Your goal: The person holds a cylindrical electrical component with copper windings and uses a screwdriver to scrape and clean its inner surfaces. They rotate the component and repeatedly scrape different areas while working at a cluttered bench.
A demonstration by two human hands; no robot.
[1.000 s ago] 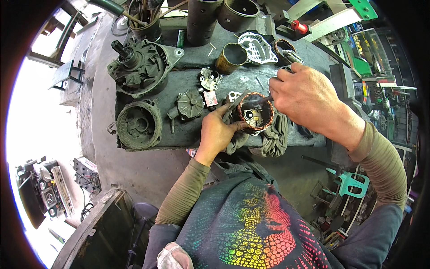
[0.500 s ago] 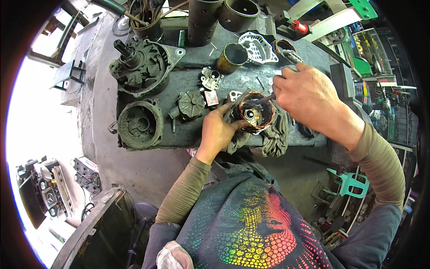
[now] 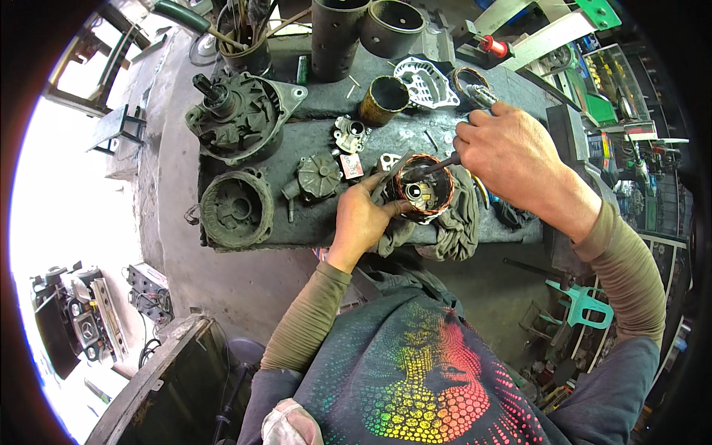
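My left hand (image 3: 361,221) grips the near left side of an alternator stator (image 3: 447,187), a round ring with copper windings, its thumb on the rim. Inside the ring sits a pale metal part with a round hole. Closed round a dark rod-like tool (image 3: 439,166), my right hand (image 3: 512,154) is above and to the right of the stator. The tool slants down left into the ring; its grip is covered by my fingers, so its exact kind cannot be told. A grey-green rag (image 3: 460,230) lies against the stator.
Left on the dark workbench (image 3: 311,122) stand a large alternator half (image 3: 241,122) and a round housing (image 3: 237,208). Nearer the stator are a finned round cover (image 3: 319,176), a small metal part (image 3: 350,135) and a rusty cylinder (image 3: 383,101). A white metal bracket (image 3: 425,81) lies farther back.
The tool's shaft shows more plainly between my right hand and the ring, and its angle has shifted slightly. My left hand keeps its hold on the stator. The whole view has shifted a little.
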